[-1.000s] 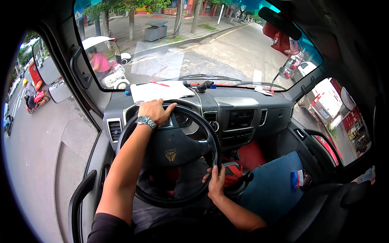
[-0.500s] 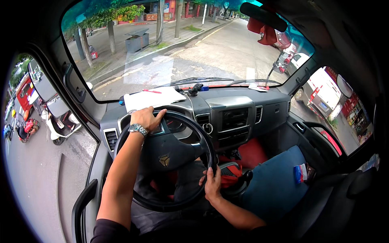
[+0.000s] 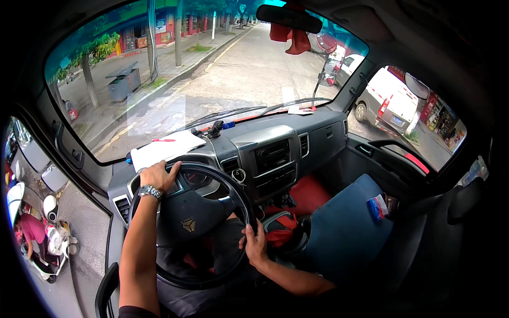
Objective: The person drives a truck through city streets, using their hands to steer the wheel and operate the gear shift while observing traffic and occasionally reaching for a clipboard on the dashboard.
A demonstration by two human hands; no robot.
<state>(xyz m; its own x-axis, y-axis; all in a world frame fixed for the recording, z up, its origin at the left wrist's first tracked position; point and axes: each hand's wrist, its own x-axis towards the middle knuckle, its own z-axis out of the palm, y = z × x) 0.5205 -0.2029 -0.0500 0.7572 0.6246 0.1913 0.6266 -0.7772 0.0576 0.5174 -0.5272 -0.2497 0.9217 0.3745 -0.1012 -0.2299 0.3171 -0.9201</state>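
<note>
Both my hands are on the black steering wheel (image 3: 189, 216). My left hand (image 3: 159, 178), with a silver metal watch (image 3: 151, 191) at its wrist, lies over the upper left rim. Its fingers curl over the far side and its thumb points right along the rim. Lower on the right side, my right hand (image 3: 255, 245) wraps round the rim, thumb upward. White papers (image 3: 167, 147) with a red pen (image 3: 163, 140) lie on the dashboard beyond the left hand. Beside my right hand stands the gear lever (image 3: 303, 227), with red cloth (image 3: 278, 228) near its base.
A blue seat (image 3: 344, 217) holds a blue, white and red packet (image 3: 377, 207). Ahead, through the windshield, run a road (image 3: 238, 69) and a kerb with a grey bin (image 3: 123, 85). A white van (image 3: 389, 98) stands at right. Left outside is a scooter rider (image 3: 33, 230).
My view has swung right, so the cab appears farther left. Outside the left window, a scooter rider in maroon now shows close by. Both hands keep their places on the wheel.
</note>
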